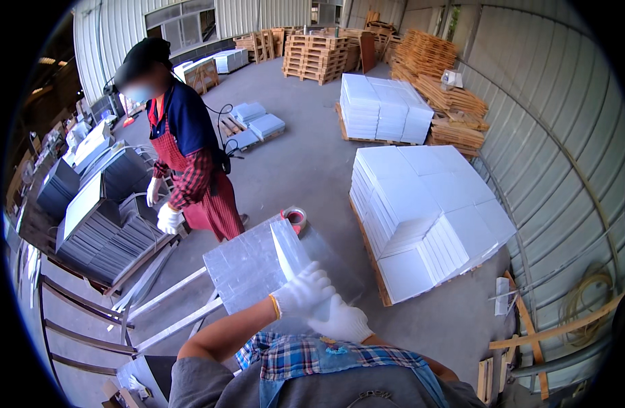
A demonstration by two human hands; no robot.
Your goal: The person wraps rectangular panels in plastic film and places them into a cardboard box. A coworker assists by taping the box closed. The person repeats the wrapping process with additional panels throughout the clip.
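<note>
A flat, shiny grey panel (pixel 248 262) lies in front of me on a stand with pale metal bars. Over its right side stretches a thin translucent sheet (pixel 329 262), blurred at its right edge. My left hand (pixel 304 289), in a white knitted glove, is closed at the near edge of this sheet. My right hand (pixel 343 321), gloved the same way, is curled right beside it; its fingertips and whatever they hold are hidden. A roll of tape (pixel 294 217) rests at the panel's far right corner.
A co-worker in a red apron (pixel 207 197) and white gloves stands at left, beside stacked grey panels (pixel 108 238). White slabs (pixel 428 204) fill a pallet at right, with another white stack (pixel 384 109) behind. Wooden pallets (pixel 316 58) stand at the back. Timber (pixel 557 330) lies near right.
</note>
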